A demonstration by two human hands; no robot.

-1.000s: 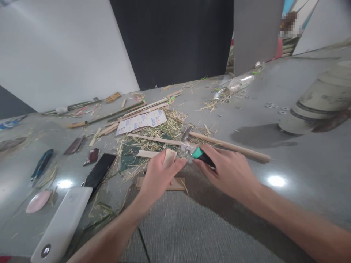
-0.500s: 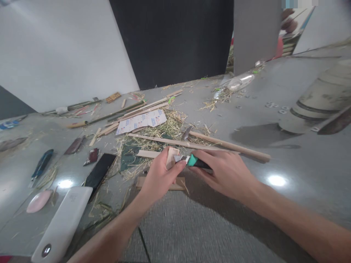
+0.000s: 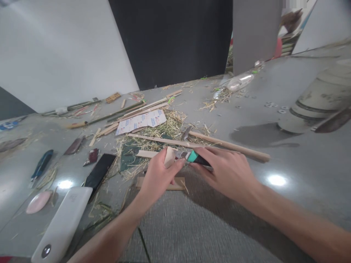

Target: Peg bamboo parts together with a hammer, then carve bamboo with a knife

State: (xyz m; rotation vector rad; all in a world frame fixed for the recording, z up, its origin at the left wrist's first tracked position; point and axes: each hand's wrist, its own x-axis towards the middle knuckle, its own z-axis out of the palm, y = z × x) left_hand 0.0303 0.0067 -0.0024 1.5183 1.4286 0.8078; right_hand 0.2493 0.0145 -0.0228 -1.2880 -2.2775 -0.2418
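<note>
My left hand point(image 3: 161, 170) is closed on a small pale wooden piece point(image 3: 170, 156) whose top end shows above the fingers. In my right hand point(image 3: 227, 166) is a utility knife point(image 3: 193, 157) with a teal and black body, its blade end pointing left toward the wooden piece. The left thumb lies close to the blade. Whether the blade touches the wood I cannot tell. Below the left hand lies a flat strip of wood point(image 3: 177, 183). Just beyond the hands are a long thin wooden strip point(image 3: 164, 140) and a hammer point(image 3: 230, 142) with a wooden handle.
Cut straw point(image 3: 175, 122) and a printed paper sheet point(image 3: 145, 121) lie beyond the hands. At left are a white power bank point(image 3: 64, 223), a black phone-like slab point(image 3: 100, 171), a blue cutter point(image 3: 42, 164) and a pink oval point(image 3: 38, 202). A pale cylinder point(image 3: 315, 98) stands at right.
The knife has shifted slightly right, its blade drawing away from the wooden piece. The piece appears slightly turned in my left hand. Both hands keep their holds.
</note>
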